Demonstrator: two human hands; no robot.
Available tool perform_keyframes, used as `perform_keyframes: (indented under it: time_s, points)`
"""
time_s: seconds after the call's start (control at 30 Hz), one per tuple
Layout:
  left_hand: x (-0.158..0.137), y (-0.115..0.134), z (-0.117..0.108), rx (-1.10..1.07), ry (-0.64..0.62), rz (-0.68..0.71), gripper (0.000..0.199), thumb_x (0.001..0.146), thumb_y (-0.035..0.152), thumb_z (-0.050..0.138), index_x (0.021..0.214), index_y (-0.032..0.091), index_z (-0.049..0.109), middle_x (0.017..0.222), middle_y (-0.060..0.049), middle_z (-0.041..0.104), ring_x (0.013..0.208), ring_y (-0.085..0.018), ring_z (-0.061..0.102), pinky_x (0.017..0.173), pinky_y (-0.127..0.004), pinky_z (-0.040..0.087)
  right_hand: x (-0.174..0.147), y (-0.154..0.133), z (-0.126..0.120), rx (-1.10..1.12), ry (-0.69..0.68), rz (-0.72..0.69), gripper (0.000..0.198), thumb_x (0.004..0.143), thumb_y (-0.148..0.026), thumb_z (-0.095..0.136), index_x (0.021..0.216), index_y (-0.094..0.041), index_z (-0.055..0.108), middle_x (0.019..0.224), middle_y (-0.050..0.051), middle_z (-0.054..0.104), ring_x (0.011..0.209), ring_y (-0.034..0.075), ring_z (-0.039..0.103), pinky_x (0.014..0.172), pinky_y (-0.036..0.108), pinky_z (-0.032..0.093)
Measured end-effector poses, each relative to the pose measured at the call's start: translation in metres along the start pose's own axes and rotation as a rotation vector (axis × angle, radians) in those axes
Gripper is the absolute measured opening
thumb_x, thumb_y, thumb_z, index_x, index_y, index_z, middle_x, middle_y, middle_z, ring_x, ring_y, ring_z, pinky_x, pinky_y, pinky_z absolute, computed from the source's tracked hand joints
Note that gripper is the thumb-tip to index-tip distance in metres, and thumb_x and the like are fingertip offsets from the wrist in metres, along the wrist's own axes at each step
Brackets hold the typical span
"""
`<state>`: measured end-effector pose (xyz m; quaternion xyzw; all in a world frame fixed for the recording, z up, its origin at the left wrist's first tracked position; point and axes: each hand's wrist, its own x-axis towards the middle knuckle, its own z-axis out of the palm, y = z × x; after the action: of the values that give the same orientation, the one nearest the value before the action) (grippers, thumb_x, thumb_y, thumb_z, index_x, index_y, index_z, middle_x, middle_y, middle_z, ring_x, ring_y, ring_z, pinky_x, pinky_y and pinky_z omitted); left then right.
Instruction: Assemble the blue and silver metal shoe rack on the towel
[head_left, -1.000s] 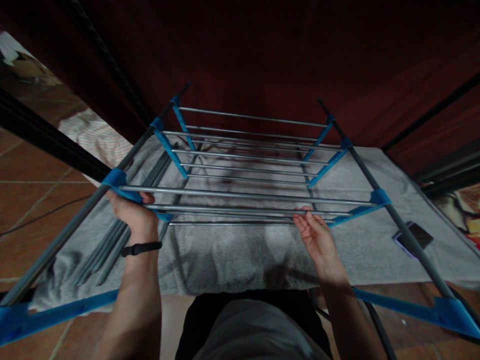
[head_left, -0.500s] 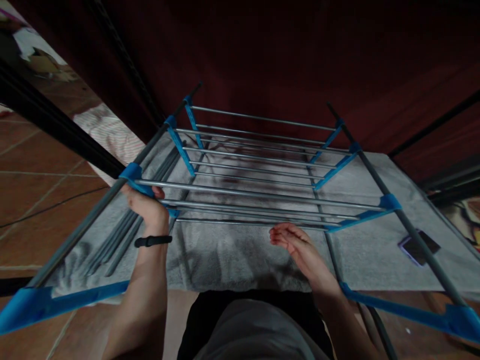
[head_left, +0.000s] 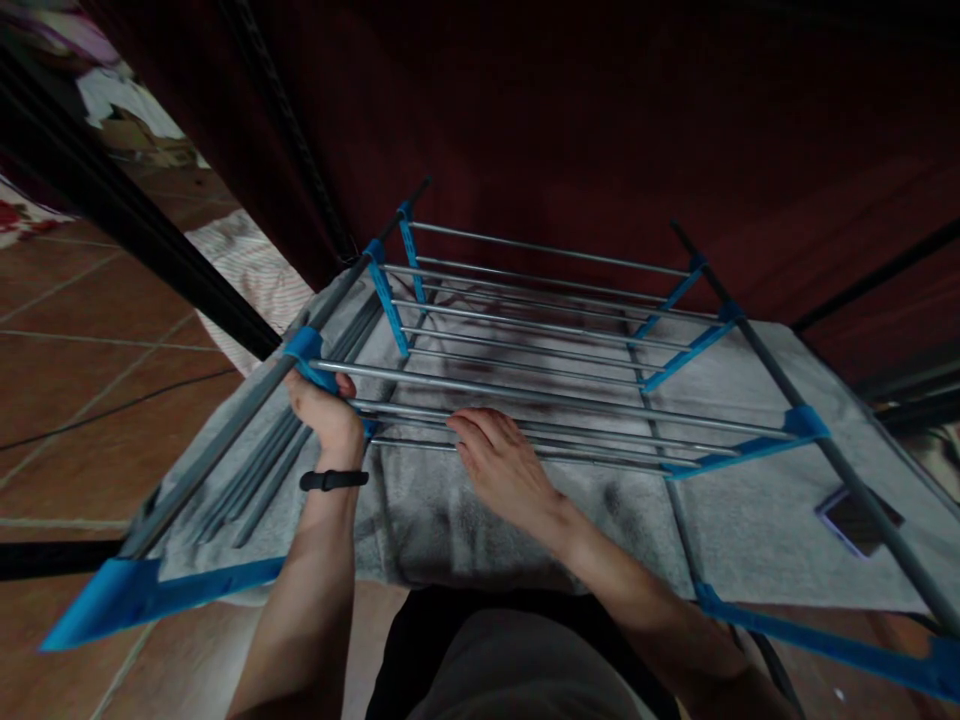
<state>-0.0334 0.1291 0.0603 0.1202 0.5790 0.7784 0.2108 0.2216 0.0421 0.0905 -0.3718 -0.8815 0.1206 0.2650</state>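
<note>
A rack of grey metal tubes point(head_left: 555, 396) and blue plastic brackets stands on its poles over a grey towel. My left hand point(head_left: 327, 408), with a black band at the wrist, is closed around the blue bracket point(head_left: 304, 345) at the rack's near left, its fingers partly hidden behind it. My right hand point(head_left: 499, 455) lies across the middle of the near tier, fingers together and curled over the thin tubes; its thumb is out of sight. Another blue bracket point(head_left: 750, 452) holds the right ends of these tubes.
Several loose grey tubes point(head_left: 274, 455) lie on the grey towel point(head_left: 442, 530) at the left. A phone point(head_left: 855, 522) rests on the towel at the right. Behind the rack hangs a dark red curtain point(head_left: 555, 120). A black post point(head_left: 172, 240) slants across the left, above the tiled floor point(head_left: 90, 400).
My right hand has moved left and forward, from in front of the rack onto the near tier's tubes. My left hand keeps its hold on the bracket. The whole view has shifted slightly.
</note>
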Motion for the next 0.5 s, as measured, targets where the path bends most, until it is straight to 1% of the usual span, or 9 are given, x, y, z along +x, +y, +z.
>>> perform_keyframes:
  time_s: [0.13,0.27,0.33,0.43,0.5]
  points:
    - [-0.004,0.003,0.001,0.005,-0.009,0.017,0.040,0.100,0.052,0.033,0.072,0.024,0.031,0.062,0.006,0.036,0.049,-0.007,0.038,0.047,-0.024,0.030,0.026,-0.012,0.012,-0.162,-0.109,-0.033,0.042,0.104,-0.013,0.043,0.144,-0.018,0.053,0.145,0.013,0.059,0.126,0.025,0.058,0.114,0.044,0.046]
    - [-0.005,0.003,0.001,0.095,-0.021,0.043,0.037,0.101,0.049,0.026,0.075,0.024,0.033,0.062,0.006,0.034,0.049,-0.008,0.037,0.047,-0.022,0.032,0.056,-0.028,0.023,-0.223,-0.176,-0.049,0.040,0.104,-0.013,0.039,0.141,-0.016,0.051,0.136,0.015,0.063,0.115,0.025,0.063,0.104,0.042,0.053]
    - [-0.005,0.002,0.000,0.151,-0.001,0.054,0.037,0.100,0.051,0.025,0.077,0.024,0.035,0.063,0.006,0.034,0.050,-0.009,0.038,0.048,-0.022,0.034,0.072,-0.036,0.030,-0.234,-0.205,-0.066,0.037,0.104,-0.012,0.038,0.137,-0.016,0.053,0.130,0.015,0.065,0.110,0.025,0.065,0.097,0.041,0.056]
    - [-0.003,0.001,-0.003,0.244,0.029,0.116,0.037,0.100,0.053,0.030,0.081,0.024,0.041,0.068,0.004,0.042,0.057,-0.012,0.046,0.054,-0.025,0.043,0.094,-0.043,0.042,-0.238,-0.235,-0.095,0.034,0.106,-0.014,0.034,0.133,-0.016,0.054,0.126,0.015,0.066,0.106,0.024,0.068,0.086,0.037,0.059]
    - [-0.003,0.001,-0.007,0.288,0.028,0.167,0.033,0.099,0.052,0.038,0.083,0.023,0.045,0.075,0.000,0.051,0.069,-0.016,0.056,0.063,-0.028,0.051,0.106,-0.044,0.048,-0.240,-0.256,-0.122,0.035,0.108,-0.017,0.030,0.137,-0.015,0.051,0.124,0.015,0.068,0.101,0.023,0.071,0.080,0.036,0.060]
